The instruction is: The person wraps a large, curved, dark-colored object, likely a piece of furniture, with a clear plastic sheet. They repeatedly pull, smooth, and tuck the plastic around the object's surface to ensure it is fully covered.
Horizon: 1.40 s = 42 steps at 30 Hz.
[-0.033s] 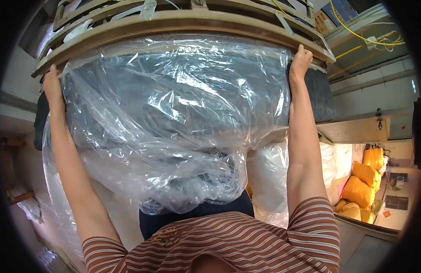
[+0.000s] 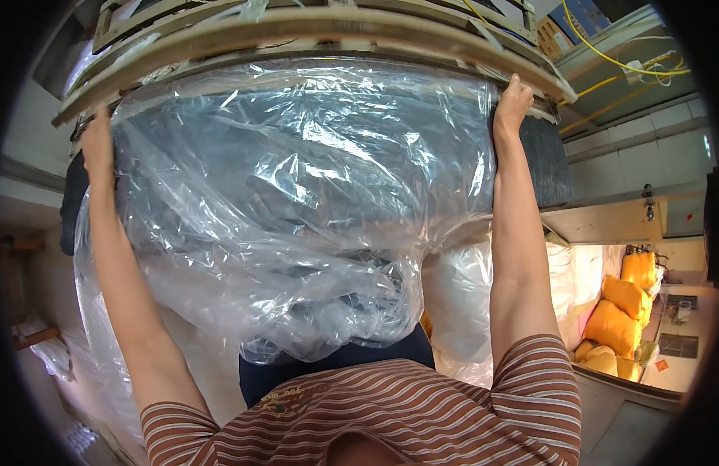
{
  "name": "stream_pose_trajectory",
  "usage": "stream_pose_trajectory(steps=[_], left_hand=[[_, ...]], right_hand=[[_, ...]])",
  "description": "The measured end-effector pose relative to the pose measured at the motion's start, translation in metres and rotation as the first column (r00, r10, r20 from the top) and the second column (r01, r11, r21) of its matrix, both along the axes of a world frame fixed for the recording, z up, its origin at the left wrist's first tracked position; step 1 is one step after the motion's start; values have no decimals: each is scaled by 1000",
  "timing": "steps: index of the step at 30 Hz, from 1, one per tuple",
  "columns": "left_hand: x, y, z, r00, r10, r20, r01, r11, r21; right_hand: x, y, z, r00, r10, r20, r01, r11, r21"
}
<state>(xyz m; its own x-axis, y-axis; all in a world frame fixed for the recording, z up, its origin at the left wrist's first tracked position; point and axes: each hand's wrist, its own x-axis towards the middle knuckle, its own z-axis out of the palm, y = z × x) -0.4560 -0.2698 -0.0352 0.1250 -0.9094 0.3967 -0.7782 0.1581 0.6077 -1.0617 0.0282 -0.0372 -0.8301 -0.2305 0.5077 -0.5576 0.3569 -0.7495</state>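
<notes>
A large, shiny clear plastic sheet [image 2: 297,155] drapes over a dark padded surface and hangs in loose folds toward my waist. At its upper left corner, my left hand [image 2: 98,147] is closed on the sheet's edge, its fingertips blurred under the bar. The opposite upper corner is pinched in my right hand [image 2: 515,107], whose fingers point up toward the bar. Across the far side runs a long wooden bar [image 2: 321,25], smeared by motion, slightly above the sheet's far edge. Both my arms are stretched out.
Slatted wooden framing [image 2: 173,12] stands behind the bar. Yellow cable [image 2: 631,68] loops at the upper right, near a blue box [image 2: 581,19]. Orange sacks [image 2: 614,326] are piled at the lower right. More clear plastic [image 2: 464,287] bunches beside my right arm.
The wooden bar has shifted up and away, widening a gap over the sheet's far edge. My left hand has moved slightly right and down. My right hand is almost still.
</notes>
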Motion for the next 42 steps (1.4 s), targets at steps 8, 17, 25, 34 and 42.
stream_pose_trajectory(steps=[8, 17, 25, 34, 42], left_hand=[[93, 72, -2, 987, -139, -83, 125, 980, -158], [287, 287, -203, 684, 671, -286, -616, 741, 267], [75, 305, -308, 123, 749, -651, 203, 623, 756], [42, 328, -232, 117, 609, -784, 208, 757, 619], [72, 385, -169, 197, 444, -874, 181, 860, 478]], right_hand=[[88, 32, 23, 703, 630, 329, -667, 745, -2], [267, 189, 10, 292, 801, 522, -936, 126, 329], [310, 158, -53, 275, 883, 381, -669, -109, 735], [352, 36, -117, 106, 507, 855, -992, -2, 124], [469, 17, -84, -81, 644, 761, -938, -308, 160]])
